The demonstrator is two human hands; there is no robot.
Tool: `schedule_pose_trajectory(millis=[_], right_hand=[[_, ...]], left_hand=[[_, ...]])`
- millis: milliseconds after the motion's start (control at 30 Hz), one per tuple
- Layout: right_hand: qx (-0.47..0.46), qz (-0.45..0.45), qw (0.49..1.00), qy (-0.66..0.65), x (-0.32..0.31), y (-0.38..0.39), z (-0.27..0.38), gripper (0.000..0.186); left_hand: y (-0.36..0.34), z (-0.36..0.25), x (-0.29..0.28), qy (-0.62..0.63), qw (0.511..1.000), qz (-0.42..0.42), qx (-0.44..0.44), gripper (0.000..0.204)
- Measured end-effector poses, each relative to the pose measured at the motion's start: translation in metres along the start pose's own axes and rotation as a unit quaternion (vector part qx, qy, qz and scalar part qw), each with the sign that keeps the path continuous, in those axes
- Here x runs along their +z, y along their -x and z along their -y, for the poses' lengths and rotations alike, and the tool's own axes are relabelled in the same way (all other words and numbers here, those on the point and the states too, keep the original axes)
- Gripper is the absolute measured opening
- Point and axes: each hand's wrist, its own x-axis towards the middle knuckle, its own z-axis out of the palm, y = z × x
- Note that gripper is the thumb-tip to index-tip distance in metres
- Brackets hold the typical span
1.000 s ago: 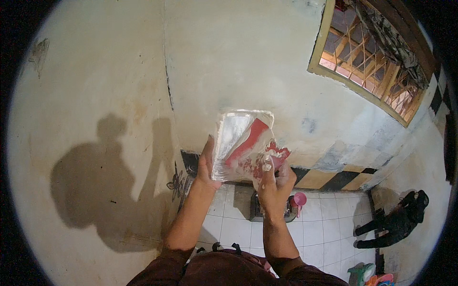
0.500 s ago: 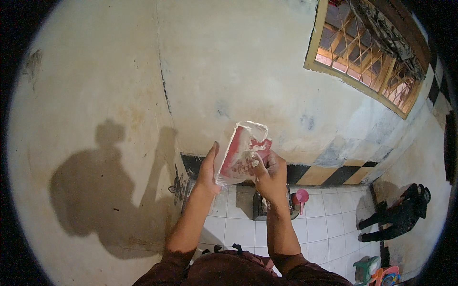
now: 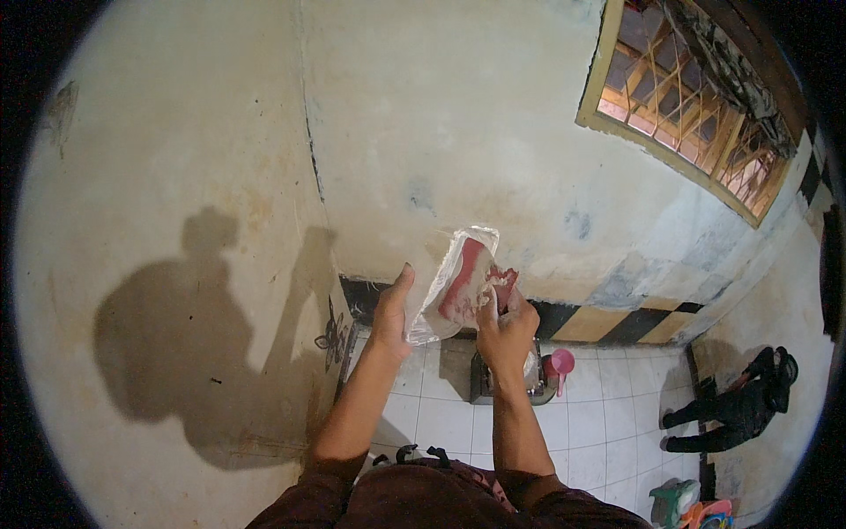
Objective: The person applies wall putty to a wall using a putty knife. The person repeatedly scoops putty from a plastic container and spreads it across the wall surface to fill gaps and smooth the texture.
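My left hand (image 3: 391,310) grips the side of a see-through plastic tub (image 3: 424,328), its thumb standing up along the edge. Thick white paste coats the tub's rim. Against the tub is a flat red scraper blade (image 3: 464,271), smeared with white paste. My right hand (image 3: 508,339) is closed on a red, paste-covered piece (image 3: 504,283) at the tub's right side; it seems to be part of the same scraper, but the fingers hide the join. White smears mark the right fingers. Both hands are held up in front of the wall.
A pale, patchy wall (image 3: 493,115) faces me, with a barred window (image 3: 687,115) at upper right. Below, on white tiles (image 3: 445,423), are a dark-framed object (image 3: 481,388) and a pink dipper (image 3: 561,361). Dark clothes (image 3: 740,401) hang at right, above colourful plastic items (image 3: 683,502).
The tub has turned and tilted, and its far end has shifted right. The red blade now lies farther from my left hand. My right hand has moved slightly right and down.
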Motion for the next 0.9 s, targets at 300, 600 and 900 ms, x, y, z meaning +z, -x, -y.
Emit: schedule_pose_trajectory(millis=[300,600,900], right_hand=[[-0.036,-0.036,0.998,-0.041,0.005,-0.002,-0.004,0.021],[-0.020,-0.021,0.998,-0.061,0.006,-0.014,-0.014,0.019],[-0.061,-0.021,0.998,0.002,0.016,-0.003,-0.012,0.025]], left_hand=[[-0.013,0.001,-0.007,0.019,0.998,0.049,0.031,0.059],[-0.023,0.013,-0.011,0.033,0.997,0.063,0.007,0.057],[-0.032,0.016,-0.014,0.040,0.997,0.070,0.010,0.060]])
